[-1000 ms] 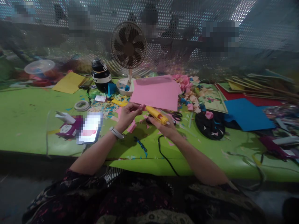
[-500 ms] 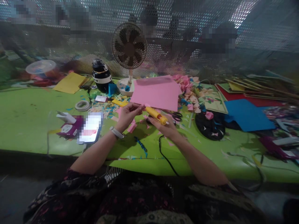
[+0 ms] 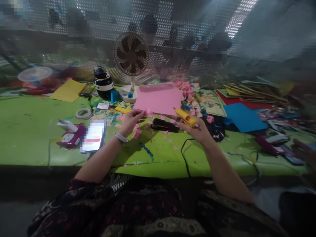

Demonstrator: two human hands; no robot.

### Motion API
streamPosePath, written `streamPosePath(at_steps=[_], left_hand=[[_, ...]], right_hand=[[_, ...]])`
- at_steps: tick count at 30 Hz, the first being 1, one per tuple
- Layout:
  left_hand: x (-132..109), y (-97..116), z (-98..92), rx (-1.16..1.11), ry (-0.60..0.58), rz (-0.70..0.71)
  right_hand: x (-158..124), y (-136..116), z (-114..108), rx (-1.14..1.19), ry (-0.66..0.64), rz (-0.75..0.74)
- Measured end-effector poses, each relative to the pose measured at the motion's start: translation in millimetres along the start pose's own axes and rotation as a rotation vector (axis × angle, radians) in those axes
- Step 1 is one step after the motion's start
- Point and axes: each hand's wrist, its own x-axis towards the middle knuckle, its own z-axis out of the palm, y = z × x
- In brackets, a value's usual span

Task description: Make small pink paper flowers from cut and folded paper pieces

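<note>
Left hand (image 3: pixel 133 119): we pinch pink paper (image 3: pixel 149 112)
Right hand (image 3: pixel 197 129): gripping the yellow glue gun (image 3: pixel 185 117), now drawn away from it toward the table's (image 3: pixel 27 131) right edge
Black stapler (image 3: pixel 165 125): newly uncovered

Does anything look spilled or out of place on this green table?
Yes. Loose paper scraps are strewn across the table, thickest in front of the black bottle, rather than gathered up. Something blue, apparently paper, sits in the fan's white base, an odd spot for it. I see no clear damage.
</note>
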Motion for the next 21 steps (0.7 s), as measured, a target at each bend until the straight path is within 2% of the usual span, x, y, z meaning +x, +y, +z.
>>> streamPosePath(at_steps=[2, 4, 9, 15, 21], left_hand=[[1.5, -1.3, 0.6, -0.029, 0.0, 0.017], [3.0, -2.0, 0.7, -0.039, 0.016, 0.025], [3.8, -1.8, -1.4, -0.043, 0.017, 0.047], [2.2, 3.3, -2.2, -0.021, 0.013, 0.062], [6.3, 6.0, -1.9, -0.016, 0.087, 0.072]], right_hand=[[-7.1, 25.1, -11.9, -0.249, 0.044, 0.021], [-15.1, 50.3, -20.9, -0.414, 0.05, 0.114], [-28.7, 93.7, -37.6, -0.55, 0.003, 0.2], [-34.4, 109.8, -56.4, -0.657, 0.019, 0.288], [-43.1, 113.8, -71.7, -0.87, -0.015, 0.286]])
